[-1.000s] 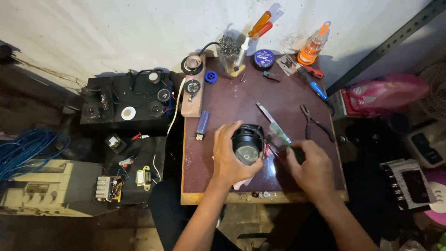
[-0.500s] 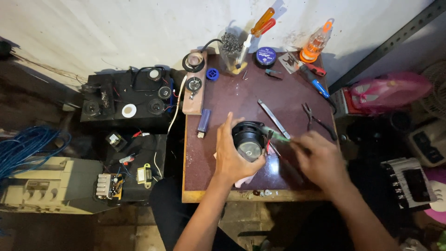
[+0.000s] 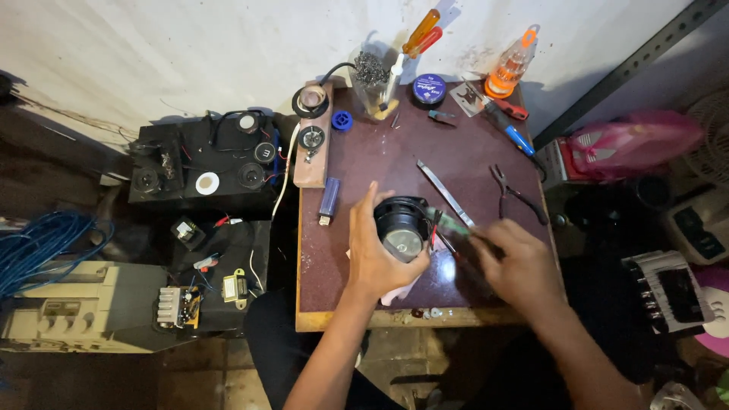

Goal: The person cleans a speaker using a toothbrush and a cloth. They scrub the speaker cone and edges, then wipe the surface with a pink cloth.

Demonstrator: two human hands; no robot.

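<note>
A round black speaker [image 3: 402,226] with a shiny metal back lies on the dark brown worktable [image 3: 364,152]. My left hand [image 3: 380,254] wraps around its left side and holds it. My right hand [image 3: 512,266] grips a thin green-handled tool [image 3: 449,220] whose tip points at the speaker's right edge. The tool is blurred, so its kind is unclear. A white cloth or paper peeks out under my left hand.
On the table lie metal tweezers [image 3: 444,190], black pliers [image 3: 516,196], a blue lighter [image 3: 329,199], a blue-handled screwdriver [image 3: 512,133], an orange bottle [image 3: 510,67], a round blue tin [image 3: 429,89] and a cup of tools [image 3: 376,87]. A black device [image 3: 201,163] stands left; blue cable [image 3: 38,243] lies far left.
My right hand has shifted slightly, bringing the green tool closer against the speaker's right side. My left hand stays on the speaker. The view moved a little.
</note>
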